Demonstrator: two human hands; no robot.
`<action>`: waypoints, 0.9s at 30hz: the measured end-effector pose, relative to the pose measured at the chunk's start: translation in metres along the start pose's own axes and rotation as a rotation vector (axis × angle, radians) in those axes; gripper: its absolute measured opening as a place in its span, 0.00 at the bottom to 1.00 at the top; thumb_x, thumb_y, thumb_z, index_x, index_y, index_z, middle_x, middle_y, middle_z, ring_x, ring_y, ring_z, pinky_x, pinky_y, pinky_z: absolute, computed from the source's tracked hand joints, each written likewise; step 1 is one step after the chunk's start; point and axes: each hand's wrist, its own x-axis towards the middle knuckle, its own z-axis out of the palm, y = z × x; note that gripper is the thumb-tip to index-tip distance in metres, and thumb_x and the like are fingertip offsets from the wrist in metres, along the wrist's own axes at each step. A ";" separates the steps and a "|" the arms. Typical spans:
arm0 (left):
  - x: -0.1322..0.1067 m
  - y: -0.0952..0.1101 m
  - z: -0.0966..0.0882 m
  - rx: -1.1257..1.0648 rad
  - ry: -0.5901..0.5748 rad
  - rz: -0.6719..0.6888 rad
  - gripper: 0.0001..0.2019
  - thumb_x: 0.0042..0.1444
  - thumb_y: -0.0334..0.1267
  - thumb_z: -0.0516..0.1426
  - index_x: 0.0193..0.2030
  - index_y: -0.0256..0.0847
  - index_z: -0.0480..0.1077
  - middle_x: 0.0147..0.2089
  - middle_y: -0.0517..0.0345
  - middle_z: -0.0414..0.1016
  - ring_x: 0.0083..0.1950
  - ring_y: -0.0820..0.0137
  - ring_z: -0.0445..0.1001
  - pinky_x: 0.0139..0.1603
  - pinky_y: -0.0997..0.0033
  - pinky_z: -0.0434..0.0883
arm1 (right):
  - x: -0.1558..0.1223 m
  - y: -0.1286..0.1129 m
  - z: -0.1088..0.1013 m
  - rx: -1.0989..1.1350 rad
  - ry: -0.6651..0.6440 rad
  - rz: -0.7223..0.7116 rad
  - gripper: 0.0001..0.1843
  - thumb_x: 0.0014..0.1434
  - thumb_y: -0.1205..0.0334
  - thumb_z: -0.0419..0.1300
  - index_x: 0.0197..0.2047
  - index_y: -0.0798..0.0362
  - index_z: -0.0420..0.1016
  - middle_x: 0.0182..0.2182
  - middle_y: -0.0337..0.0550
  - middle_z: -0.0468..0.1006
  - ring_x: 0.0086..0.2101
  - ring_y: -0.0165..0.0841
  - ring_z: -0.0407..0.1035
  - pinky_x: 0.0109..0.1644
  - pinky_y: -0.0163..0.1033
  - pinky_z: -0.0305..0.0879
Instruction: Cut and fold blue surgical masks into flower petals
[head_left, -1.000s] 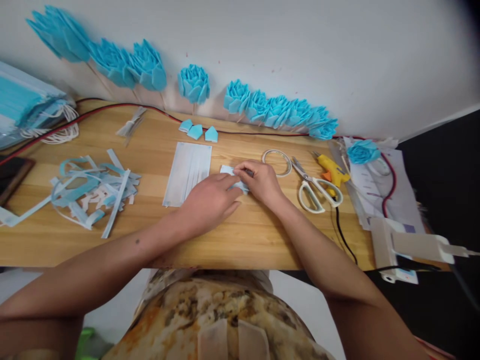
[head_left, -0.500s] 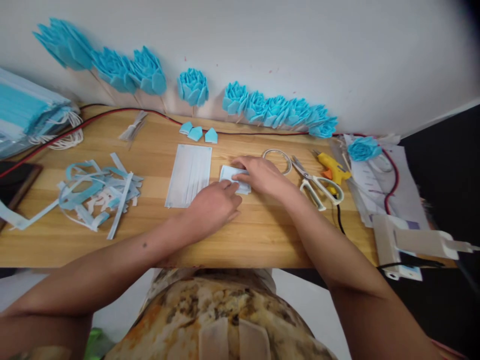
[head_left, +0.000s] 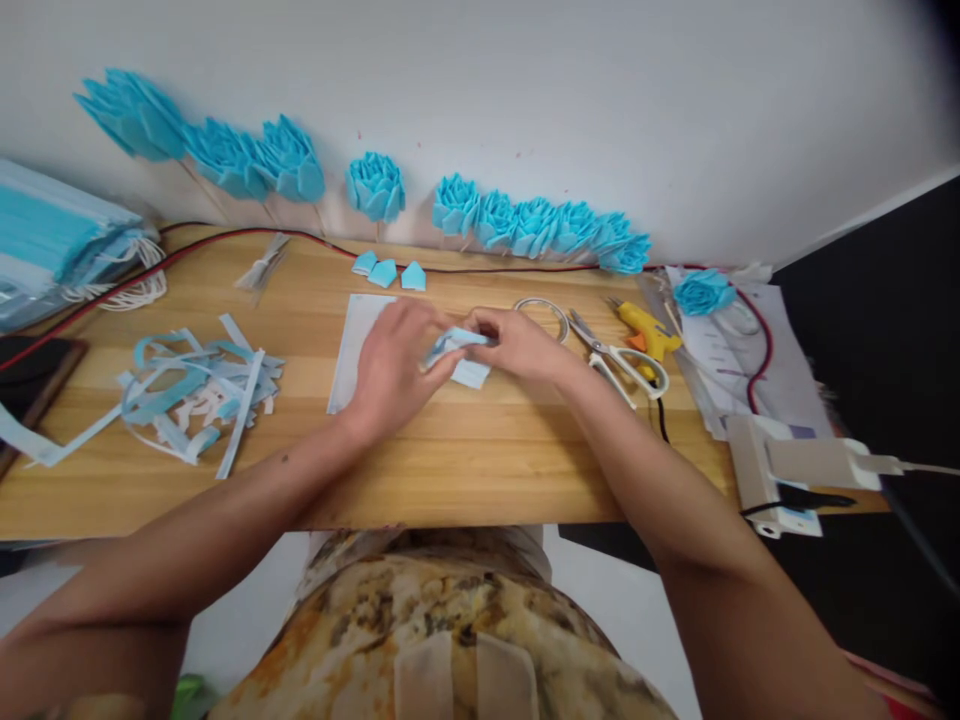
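Your pale-blue folded piece (head_left: pixel 472 373) looks like matt cloth; your tabletop (head_left: pixel 465 470) is smooth wood, scissors (head_left: pixel 600 347) metal-bladed, glue gun (head_left: pixel 651 328) plastic.

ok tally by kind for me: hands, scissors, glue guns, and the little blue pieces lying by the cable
Hands: 2
Scissors: 1
Glue guns: 1
Blue pieces by the cable: 3
Total: 7

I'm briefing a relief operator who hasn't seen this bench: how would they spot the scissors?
Find the wooden table below the white wall. On its right half, beyond the right hand, the scissors lie between a thin ring and a yellow glue gun. They alone there have metal blades and white looped handles.
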 end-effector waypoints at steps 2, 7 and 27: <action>0.003 -0.005 0.001 -0.109 0.071 -0.078 0.26 0.53 0.42 0.66 0.57 0.42 0.66 0.56 0.48 0.74 0.54 0.60 0.74 0.54 0.58 0.71 | -0.006 0.003 0.006 0.257 0.064 0.000 0.12 0.52 0.55 0.64 0.34 0.52 0.68 0.29 0.35 0.72 0.29 0.29 0.64 0.34 0.36 0.59; 0.004 -0.009 0.005 -0.285 -0.126 -0.295 0.23 0.52 0.41 0.63 0.54 0.40 0.70 0.48 0.53 0.79 0.45 0.65 0.77 0.46 0.65 0.73 | -0.011 0.009 0.022 0.549 0.149 -0.020 0.16 0.51 0.52 0.67 0.36 0.51 0.68 0.33 0.37 0.76 0.33 0.31 0.69 0.37 0.36 0.66; 0.007 -0.008 0.007 -0.209 -0.190 -0.286 0.11 0.53 0.38 0.62 0.43 0.39 0.75 0.34 0.60 0.77 0.33 0.72 0.71 0.36 0.72 0.67 | -0.022 0.015 0.013 0.143 0.167 -0.048 0.24 0.55 0.59 0.64 0.55 0.51 0.74 0.49 0.45 0.81 0.46 0.39 0.74 0.53 0.45 0.68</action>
